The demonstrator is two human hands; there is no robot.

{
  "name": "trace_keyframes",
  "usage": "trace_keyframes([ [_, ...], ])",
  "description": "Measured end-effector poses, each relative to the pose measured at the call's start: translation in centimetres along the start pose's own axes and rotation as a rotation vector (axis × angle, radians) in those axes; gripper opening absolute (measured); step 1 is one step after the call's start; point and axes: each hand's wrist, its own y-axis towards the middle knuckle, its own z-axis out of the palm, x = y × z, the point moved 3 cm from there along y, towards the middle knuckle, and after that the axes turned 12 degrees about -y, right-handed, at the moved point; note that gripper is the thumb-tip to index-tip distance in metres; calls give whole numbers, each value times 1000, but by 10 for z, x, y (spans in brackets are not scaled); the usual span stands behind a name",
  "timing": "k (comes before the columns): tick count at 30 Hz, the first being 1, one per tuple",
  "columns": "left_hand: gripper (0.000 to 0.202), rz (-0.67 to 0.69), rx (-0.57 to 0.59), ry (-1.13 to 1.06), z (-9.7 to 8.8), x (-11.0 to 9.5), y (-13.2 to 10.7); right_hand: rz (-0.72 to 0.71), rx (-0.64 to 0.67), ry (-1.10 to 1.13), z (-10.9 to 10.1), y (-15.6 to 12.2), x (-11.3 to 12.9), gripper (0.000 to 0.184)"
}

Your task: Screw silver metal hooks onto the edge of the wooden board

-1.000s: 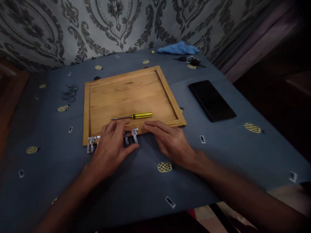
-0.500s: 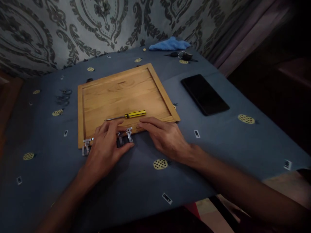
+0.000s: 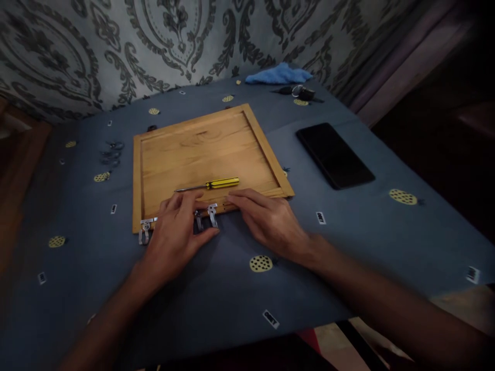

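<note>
A framed wooden board (image 3: 201, 149) lies flat on the table. Along its near edge runs a metal hook rail (image 3: 212, 214) with several shiny hooks hanging over the side. My left hand (image 3: 176, 229) is closed over the middle of the rail, fingers on the board side and thumb in front, hiding part of it. Just right of the rail, my right hand (image 3: 270, 219) rests at the board's near edge with fingers pressed together beside small dark holes. Whatever its fingertips hold, if anything, is hidden. A yellow-and-black screwdriver (image 3: 222, 183) lies on the board above both hands.
A black phone or tablet (image 3: 334, 154) lies to the right of the board. At the back are a blue cloth (image 3: 279, 74) and keys on a ring (image 3: 301, 94). Small dark metal pieces (image 3: 112, 153) sit at the left. A patterned curtain (image 3: 178, 36) hangs behind the table.
The camera view has turned slightly, so everything sits a little further right. Both hands keep nearly the same place on the board and rail.
</note>
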Motion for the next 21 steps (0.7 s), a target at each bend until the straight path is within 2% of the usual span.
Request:
trace_keyframes([
  [6,60,-68,53,-40,-1,-4,-1,-46,-141,94,-8,11,-1,28],
  [8,61,-68,72,-54,-3,-5,0,-45,-164,123,-13,25,-1,22],
  [11,53,-72,83,-56,-5,-5,0,-100,-150,183,-20,62,6,13],
  [14,49,-56,90,-46,-4,-4,-1,-158,-52,226,-19,110,25,11],
  [16,56,-51,91,-19,-3,-4,-1,-200,107,238,-9,144,42,11],
  [20,65,-56,129,-8,-3,-3,0,-217,454,189,33,196,80,16],
  [21,63,-62,135,-16,-4,-4,1,-235,490,180,45,206,90,16],
])
